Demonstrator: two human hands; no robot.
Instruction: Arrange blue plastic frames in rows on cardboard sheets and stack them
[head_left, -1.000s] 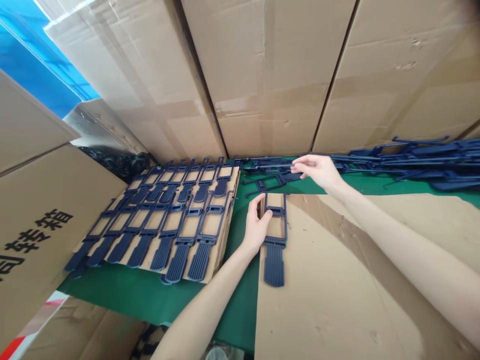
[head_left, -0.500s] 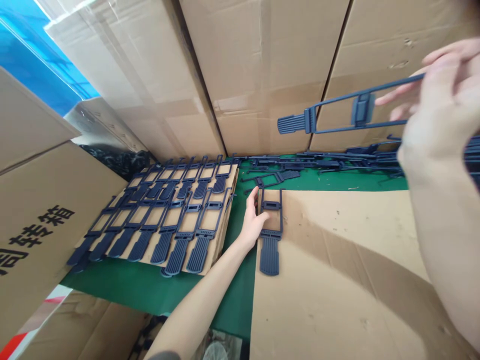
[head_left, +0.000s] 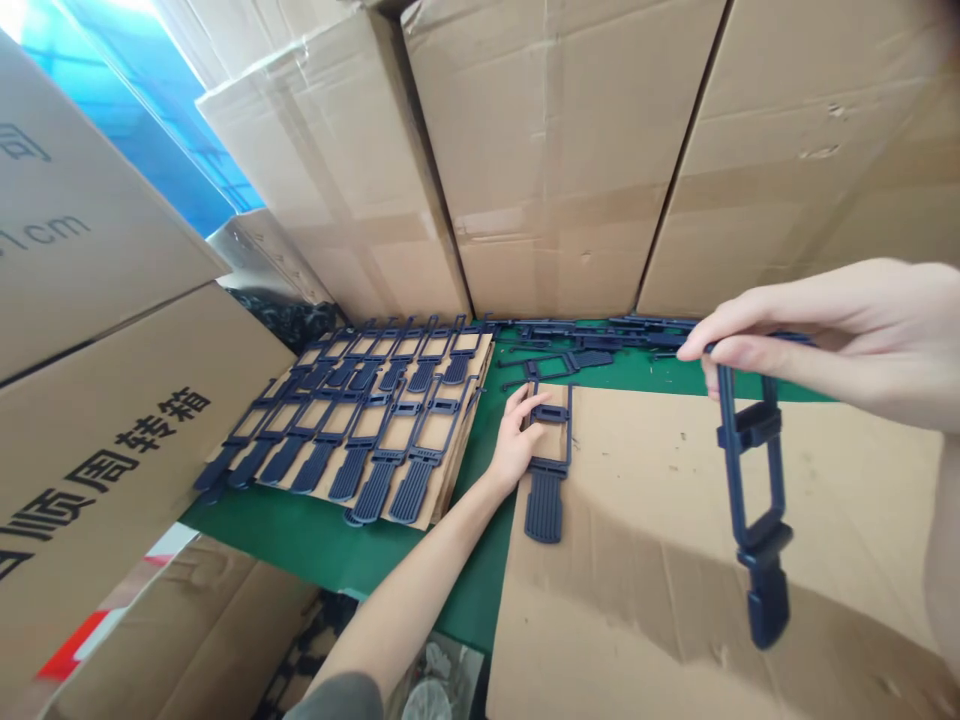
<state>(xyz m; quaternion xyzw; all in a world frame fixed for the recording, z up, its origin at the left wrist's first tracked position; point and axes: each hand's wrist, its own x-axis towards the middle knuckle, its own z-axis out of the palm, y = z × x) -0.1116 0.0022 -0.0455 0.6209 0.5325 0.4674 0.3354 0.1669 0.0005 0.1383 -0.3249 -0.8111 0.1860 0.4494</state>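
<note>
In the head view, my right hand (head_left: 817, 345) pinches the top end of a dark blue plastic frame with a ribbed tab (head_left: 776, 480). This frame hangs nearly upright, tab down, above the large cardboard sheet (head_left: 645, 630). My left hand (head_left: 519, 440) is at the sheet's left edge, thumb and fingers closed about the left bar of a second dark blue plastic frame (head_left: 546, 505). That one lies flat on the sheet with its tab towards me. The underside of my left grip is hidden.
Left of the sheet, a cardboard stack (head_left: 442, 490) bears two rows of similar frames. A loose pile of frames (head_left: 615, 330) lies along the back of the green table (head_left: 300, 540). Large cartons (head_left: 555, 160) stand behind, and a printed carton (head_left: 112, 470) is at the left.
My right hand has come down and forward from the upper right. Its frame has swung from level to hanging. My left fingers now reach further over the lying frame. The view has shifted slightly.
</note>
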